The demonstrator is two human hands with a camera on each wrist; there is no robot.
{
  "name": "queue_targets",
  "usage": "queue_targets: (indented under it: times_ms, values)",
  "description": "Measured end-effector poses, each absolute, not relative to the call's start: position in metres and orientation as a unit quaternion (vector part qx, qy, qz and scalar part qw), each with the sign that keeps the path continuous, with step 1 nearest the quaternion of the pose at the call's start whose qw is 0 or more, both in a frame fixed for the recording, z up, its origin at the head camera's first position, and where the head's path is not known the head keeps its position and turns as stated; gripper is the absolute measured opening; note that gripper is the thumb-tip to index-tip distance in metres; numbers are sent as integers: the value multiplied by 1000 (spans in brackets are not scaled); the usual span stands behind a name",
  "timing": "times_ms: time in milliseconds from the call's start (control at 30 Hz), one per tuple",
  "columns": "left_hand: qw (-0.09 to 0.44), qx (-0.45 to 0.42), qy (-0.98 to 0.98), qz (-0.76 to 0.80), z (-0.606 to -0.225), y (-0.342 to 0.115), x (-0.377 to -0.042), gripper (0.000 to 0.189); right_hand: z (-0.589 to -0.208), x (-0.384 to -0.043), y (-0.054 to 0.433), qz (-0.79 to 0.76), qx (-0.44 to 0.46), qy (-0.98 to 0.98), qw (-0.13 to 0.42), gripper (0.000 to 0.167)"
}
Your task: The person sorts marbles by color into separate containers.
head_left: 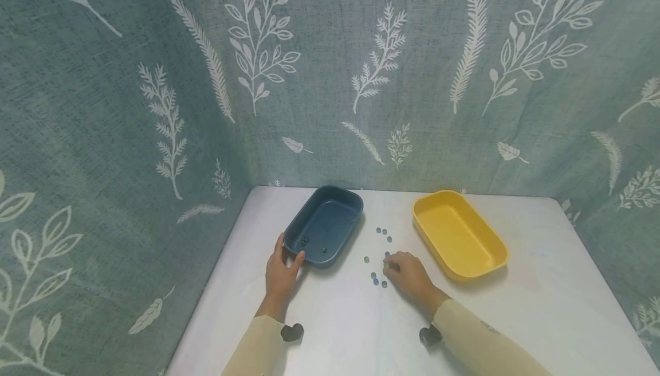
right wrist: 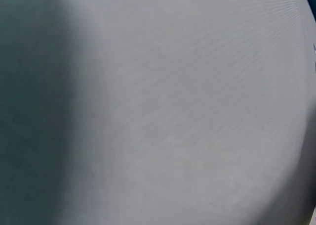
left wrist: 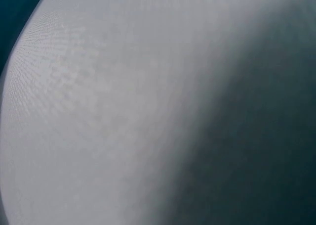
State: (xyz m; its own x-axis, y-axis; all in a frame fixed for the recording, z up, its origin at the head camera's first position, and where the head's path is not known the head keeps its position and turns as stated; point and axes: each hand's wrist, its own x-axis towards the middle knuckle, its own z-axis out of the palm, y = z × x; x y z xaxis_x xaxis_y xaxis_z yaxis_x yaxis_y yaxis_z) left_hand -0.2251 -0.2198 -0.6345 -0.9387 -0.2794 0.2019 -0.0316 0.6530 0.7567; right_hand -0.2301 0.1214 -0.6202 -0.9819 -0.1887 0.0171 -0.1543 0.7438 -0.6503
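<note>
The near-left corner of the blue tray (head_left: 330, 218) was held by the left hand (head_left: 281, 273), with the thumb placed at the near rim and the other fingers laid along the outer side. The right hand (head_left: 409, 273) was lowered to the tabletop (head_left: 340, 330), its thumb and fingers drawn close about a greenish bead (head_left: 385, 265); whether it was actually pinched could not be told, since the wrist views were filled only with blur. More loose beads (head_left: 366, 259) were scattered on the white surface between the blue tray and the yellow tray (head_left: 460, 235), which was set beyond the right hand, to its right. A few dark beads (head_left: 324, 250) were contained in the near end of the blue tray. By all appearances, the step in hand was the picking up of a single bead. For the next move, a firm fingertip pinch and a clean lift, with neighbouring beads left undisturbed, would be called for.
</note>
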Motion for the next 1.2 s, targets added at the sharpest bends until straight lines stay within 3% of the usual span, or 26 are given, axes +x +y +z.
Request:
queue_targets:
  times_ms: [267,800,1200]
  values:
    - [152,82,-895,-411,-635,-220,-225,84,-613,-231,119,-360,-82,929,26,27]
    - [158,79,-896,-408,-634,-220,-224,84,-601,-229,97,-404,-128,905,-27,20]
    - [153,84,-898,-403,-638,-220,-226,83,-600,-231,73,-410,-138,902,-16,22]
